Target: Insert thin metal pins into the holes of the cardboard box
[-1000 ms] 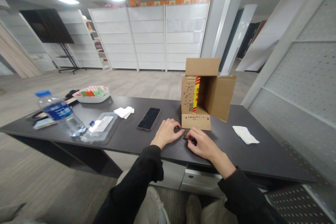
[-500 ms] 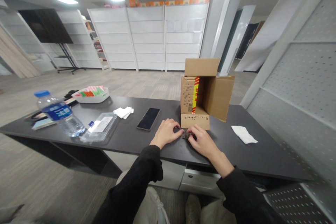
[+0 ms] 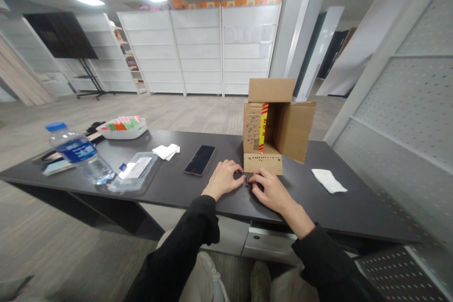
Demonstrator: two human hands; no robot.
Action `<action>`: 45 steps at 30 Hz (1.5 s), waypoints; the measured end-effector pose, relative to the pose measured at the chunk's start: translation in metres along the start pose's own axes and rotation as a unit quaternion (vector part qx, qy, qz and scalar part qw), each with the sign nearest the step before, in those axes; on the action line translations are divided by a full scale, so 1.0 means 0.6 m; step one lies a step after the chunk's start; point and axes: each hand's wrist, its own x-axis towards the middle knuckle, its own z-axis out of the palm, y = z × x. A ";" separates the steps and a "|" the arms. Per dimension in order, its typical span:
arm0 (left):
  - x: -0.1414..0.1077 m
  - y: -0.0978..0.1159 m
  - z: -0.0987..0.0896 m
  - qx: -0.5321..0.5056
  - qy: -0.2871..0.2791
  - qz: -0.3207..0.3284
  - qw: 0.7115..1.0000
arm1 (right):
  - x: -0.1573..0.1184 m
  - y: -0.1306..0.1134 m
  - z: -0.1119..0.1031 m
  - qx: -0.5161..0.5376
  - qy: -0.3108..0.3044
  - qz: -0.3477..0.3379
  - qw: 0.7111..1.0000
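A dark desk (image 3: 339,217) is topped by an open cardboard box (image 3: 296,127), unmoved since the earlier frames. Red characters, too blurred to read, are printed on its yellow tape (image 3: 263,127); a barcode (image 3: 256,144) is seen nearby. On a clear water bottle (image 3: 79,151), white characters are carried by a blue label, also unreadable. The right hand (image 3: 272,191) is loosely curled; its fingertips have been shifted leftward, nearer the left hand (image 3: 222,179), which is held bent, thumb and index apart. Whether anything is gripped by either cannot be told. Small, thin dark pieces (image 3: 248,180) are gathered between them, before the box.
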 end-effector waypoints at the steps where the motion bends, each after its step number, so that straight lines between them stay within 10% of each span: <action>1: 0.000 0.000 0.000 -0.001 -0.002 -0.002 1.000 | 0.000 -0.001 0.000 -0.001 0.000 -0.002 1.000; 45: 0.000 -0.004 0.006 -0.002 0.012 0.015 1.000 | 0.004 -0.006 -0.005 -0.026 -0.038 0.037 0.998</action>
